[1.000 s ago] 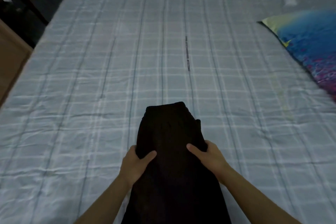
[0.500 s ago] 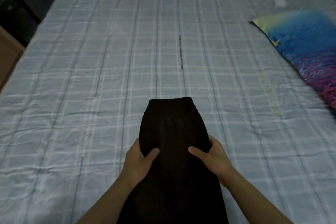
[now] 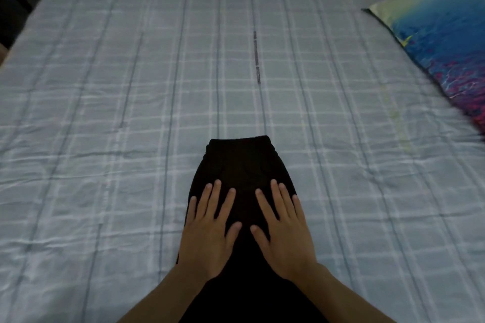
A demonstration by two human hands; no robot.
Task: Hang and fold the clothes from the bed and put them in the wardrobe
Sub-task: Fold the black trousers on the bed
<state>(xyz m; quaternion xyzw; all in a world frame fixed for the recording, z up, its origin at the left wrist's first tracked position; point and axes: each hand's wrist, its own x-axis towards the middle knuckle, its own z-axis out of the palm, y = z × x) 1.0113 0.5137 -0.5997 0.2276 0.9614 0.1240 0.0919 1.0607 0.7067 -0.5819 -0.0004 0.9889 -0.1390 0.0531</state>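
Black garment cut off below.

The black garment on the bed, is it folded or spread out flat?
Folded lengthwise, it seems: the black garment lies as one narrow strip on the bed, both hands flat on it. Its near end is out of view.

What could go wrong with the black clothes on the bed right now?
The black garment hangs past the near edge of the bed, so it might slide off once the left hand and right hand, pressing flat, lift. Its edges could also rumple when folded.
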